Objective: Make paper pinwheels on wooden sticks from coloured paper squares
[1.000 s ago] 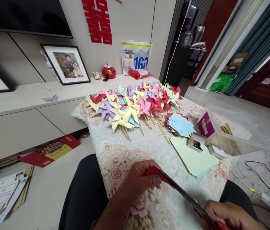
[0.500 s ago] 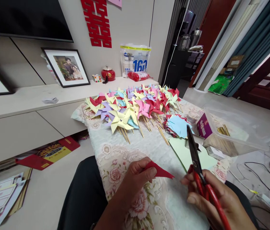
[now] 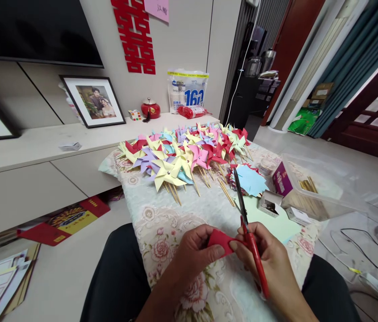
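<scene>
The left hand [image 3: 194, 255] pinches a small folded piece of red paper [image 3: 220, 240] between thumb and fingertips, just above the near edge of the tabletop [image 3: 162, 214], which is covered by a pale floral cloth. The right hand [image 3: 269, 264] is closed around the red-handled scissors [image 3: 247, 228], their dark blades shut and pointing up and away toward the far edge, while its fingertips also touch the right end of the paper. So both grips are closed: the left on the paper, the right on the scissors. The paper looks very light, thin and limp where unfolded, a little stiffer along its fold; it will crease or tear easily and can slide between dry fingers, so a pinch close to the fold, near where the blades would bite, seems the steadiest hold. The scissors are rigid and best held by the handle loops. Across the far half of the tabletop lies a heap of coloured paper pinwheels on wooden sticks [image 3: 182, 156]; toward the right edge sit a stack of pale green paper sheets [image 3: 272, 221], cut blue paper squares [image 3: 251, 179] and a clear plastic box holding wooden sticks [image 3: 312, 192].
</scene>
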Demonstrator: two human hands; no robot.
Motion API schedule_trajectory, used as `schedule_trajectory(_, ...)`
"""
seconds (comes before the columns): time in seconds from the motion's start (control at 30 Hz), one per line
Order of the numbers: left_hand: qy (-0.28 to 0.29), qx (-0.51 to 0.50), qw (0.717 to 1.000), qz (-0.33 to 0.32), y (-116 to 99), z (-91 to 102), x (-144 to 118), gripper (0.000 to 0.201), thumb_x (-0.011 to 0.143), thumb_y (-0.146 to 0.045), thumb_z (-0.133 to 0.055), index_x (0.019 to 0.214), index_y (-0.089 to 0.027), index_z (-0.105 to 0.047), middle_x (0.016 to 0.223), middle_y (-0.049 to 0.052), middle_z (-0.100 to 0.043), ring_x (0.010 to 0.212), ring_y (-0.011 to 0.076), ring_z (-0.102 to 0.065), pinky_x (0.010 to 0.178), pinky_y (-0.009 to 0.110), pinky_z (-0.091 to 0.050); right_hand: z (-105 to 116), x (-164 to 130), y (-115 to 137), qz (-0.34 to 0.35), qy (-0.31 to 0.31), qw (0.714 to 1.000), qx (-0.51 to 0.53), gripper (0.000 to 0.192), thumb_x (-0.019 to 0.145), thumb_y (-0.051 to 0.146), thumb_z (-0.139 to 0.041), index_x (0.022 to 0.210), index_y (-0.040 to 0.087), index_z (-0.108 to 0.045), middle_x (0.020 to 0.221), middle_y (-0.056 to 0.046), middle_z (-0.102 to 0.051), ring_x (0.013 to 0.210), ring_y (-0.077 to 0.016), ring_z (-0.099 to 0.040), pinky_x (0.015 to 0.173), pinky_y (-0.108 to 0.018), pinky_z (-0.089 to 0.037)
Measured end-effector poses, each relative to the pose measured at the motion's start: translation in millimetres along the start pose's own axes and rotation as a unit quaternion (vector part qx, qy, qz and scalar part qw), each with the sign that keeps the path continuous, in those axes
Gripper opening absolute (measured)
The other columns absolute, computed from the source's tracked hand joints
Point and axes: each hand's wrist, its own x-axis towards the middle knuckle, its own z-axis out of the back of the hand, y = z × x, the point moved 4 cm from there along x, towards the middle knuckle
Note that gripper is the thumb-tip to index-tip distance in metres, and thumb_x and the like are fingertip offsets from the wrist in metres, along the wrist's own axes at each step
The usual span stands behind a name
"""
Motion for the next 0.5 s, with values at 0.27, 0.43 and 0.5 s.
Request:
schedule_trajectory(0.27, -0.023, -0.084, 0.995, -0.039, -8, 2.3, -3, 0.031, 0.088, -0.042, -0.068, 0.112, -0.023, -0.075, 0.097, 0.005, -0.074, 0.085, 0.0159, -0.064, 0.079, 0.027, -0.048, -7, 5, -16, -0.104, 0.066, 0.968, 0.220, 0.039, 0.072, 0.043, -0.083, 0.090, 0.018, -0.060, 0.041, 0.010, -0.046, 0.035, -0.0048, -0.035, 0.040, -0.019, -0.028)
schedule_trajectory(0.43, 0.048, -0.072, 0.994, -0.070, -11, -3.1, -3, 0.040, 0.078, -0.033, -0.081, 0.117, -0.027, -0.073, 0.101, 0.004, -0.070, 0.072, 0.0094, -0.058, 0.069, 0.021, -0.046, -21, -2, -21, -0.176, 0.112, 0.930, 0.302, 0.034, 0.072, 0.039, -0.084, 0.081, 0.017, -0.060, 0.037, 0.010, -0.045, 0.033, -0.0037, -0.031, 0.038, -0.018, -0.028)
schedule_trajectory(0.5, 0.052, -0.067, 0.991, -0.106, -14, -3.4, -3, 0.038, 0.076, -0.030, -0.083, 0.113, -0.028, -0.075, 0.109, 0.004, -0.067, 0.078, 0.0107, -0.060, 0.070, 0.022, -0.047, -26, -5, -22, -0.187, 0.113, 0.925, 0.311, 0.034, 0.071, 0.038, -0.085, 0.080, 0.016, -0.061, 0.037, 0.009, -0.044, 0.033, -0.0034, -0.031, 0.038, -0.017, -0.028)
